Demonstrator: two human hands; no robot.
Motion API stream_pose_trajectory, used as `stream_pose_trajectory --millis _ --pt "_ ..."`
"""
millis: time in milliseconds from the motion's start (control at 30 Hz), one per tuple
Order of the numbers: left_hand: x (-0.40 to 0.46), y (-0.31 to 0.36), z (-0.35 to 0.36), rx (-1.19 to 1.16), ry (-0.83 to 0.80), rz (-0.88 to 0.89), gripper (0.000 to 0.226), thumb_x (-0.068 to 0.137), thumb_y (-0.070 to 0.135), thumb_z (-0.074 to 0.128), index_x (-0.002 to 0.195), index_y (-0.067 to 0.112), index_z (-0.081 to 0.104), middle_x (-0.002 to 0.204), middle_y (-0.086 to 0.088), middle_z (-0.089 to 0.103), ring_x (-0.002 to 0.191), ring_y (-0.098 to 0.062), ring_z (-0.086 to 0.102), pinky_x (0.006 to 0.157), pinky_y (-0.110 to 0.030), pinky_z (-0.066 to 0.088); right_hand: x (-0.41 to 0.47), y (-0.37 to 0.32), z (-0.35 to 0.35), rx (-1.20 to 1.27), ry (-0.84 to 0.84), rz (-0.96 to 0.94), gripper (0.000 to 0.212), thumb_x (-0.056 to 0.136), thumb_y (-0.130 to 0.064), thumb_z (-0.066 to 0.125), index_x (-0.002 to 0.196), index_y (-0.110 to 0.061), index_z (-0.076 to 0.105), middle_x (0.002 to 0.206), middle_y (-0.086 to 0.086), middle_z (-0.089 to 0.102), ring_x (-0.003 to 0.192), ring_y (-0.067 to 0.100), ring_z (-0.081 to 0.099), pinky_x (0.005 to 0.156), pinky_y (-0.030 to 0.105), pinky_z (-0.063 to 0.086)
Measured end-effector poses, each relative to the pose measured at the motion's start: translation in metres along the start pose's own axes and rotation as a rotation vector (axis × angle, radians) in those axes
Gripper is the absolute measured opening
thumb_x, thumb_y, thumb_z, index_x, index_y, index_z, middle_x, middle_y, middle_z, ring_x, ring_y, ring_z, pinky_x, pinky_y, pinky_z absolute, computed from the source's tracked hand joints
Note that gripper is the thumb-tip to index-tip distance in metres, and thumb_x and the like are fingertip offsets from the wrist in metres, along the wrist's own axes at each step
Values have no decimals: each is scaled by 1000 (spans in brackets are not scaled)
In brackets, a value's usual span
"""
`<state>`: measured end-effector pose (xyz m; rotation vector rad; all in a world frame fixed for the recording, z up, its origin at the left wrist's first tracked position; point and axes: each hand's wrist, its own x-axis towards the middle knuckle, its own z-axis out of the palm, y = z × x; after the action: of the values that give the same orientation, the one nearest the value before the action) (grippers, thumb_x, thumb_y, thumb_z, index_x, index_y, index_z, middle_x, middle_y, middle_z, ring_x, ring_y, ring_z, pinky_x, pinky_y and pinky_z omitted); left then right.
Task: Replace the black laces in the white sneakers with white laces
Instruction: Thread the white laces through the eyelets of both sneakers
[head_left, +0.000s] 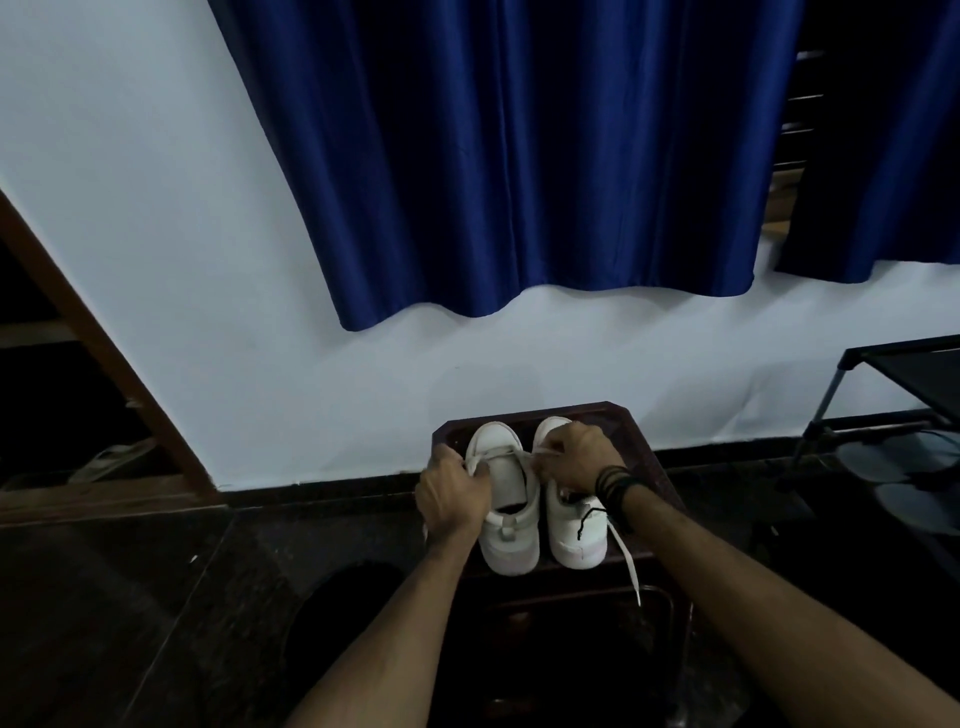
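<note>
Two smooth white sneakers, left (506, 512) and right (576, 525), side by side on a dark, glossy wooden stool (644, 457), heels at its near edge. Flat white lace (511, 456) stretched across the left sneaker's tongue, pinched by curled left hand (452, 496) and right hand (579, 457). Thin black lace (589, 517) on the right sneaker.

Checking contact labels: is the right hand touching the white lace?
Touching. Head view: the right hand pinches the white lace stretched across the left sneaker.
</note>
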<state>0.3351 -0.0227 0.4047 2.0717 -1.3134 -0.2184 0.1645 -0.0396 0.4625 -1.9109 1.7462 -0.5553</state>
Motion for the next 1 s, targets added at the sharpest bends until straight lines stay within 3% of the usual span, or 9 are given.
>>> stream_pose_trajectory --millis 67,200,267,367,467,567,767,900,1000 --pt "1 -4 2 90 92 81 42 79 51 72 98 15 60 102 -6 59 104 -29 54 89 -44 41 4 -1 -11 38 -2 0 31 87 -39 66 59 -28 60 73 1 61 73 17 58 65 24 40" --pt "-2 13 -8 -198 194 348 26 91 43 67 89 17 64 89 3 63 89 -19 57 76 -35 41 4 -21 -39 417 -106 -37 28 94 -32 64 82 -10 77 61 -2 58 52 9 49 51 19 40" --pt "-5 39 -19 -466 -136 343 29 98 43 57 89 19 70 83 7 70 82 -13 65 74 -33 48 3 -35 -47 682 -208 -47 27 99 -23 57 92 -2 72 66 3 58 52 11 48 53 20 40" --pt "-12 72 -35 -845 -699 130 59 101 62 32 103 20 73 101 -9 75 103 -22 69 96 -36 50 2 -49 -56 932 -258 -49 24 103 -17 48 98 -8 69 68 -1 58 55 10 50 57 26 40" --pt "-14 74 -46 -1058 -931 10 65 100 62 34 108 10 72 82 -20 65 82 -31 64 85 -39 49 3 -47 -67 1070 -213 7 21 103 -16 47 103 -8 66 73 1 57 59 12 52 64 29 47" --pt "-12 66 -61 -1045 -863 27 42 103 38 46 91 5 70 55 3 29 47 -7 31 52 -21 32 1 -38 -76 1082 -158 66 19 103 -14 46 101 -10 64 73 0 55 59 11 48 59 22 40" --pt "8 34 -93 -902 -676 -30 30 100 32 56 80 10 60 54 6 24 47 -8 21 49 -22 26 7 -12 -87 942 -3 156 21 101 -12 44 92 -12 63 71 0 46 54 11 35 49 22 25" --pt "23 15 -115 -1112 -593 -199 26 98 30 58 78 14 56 47 7 25 40 -7 20 51 -24 26 4 3 -84 714 47 149 20 100 -15 49 98 -7 67 70 1 50 49 12 37 37 18 28" --pt "32 9 -128 -1253 -418 -317 26 102 28 52 79 15 54 45 7 27 39 -7 20 51 -24 22 4 8 -79 220 -58 70 23 99 -12 49 100 -6 71 74 0 58 64 11 51 56 15 40"
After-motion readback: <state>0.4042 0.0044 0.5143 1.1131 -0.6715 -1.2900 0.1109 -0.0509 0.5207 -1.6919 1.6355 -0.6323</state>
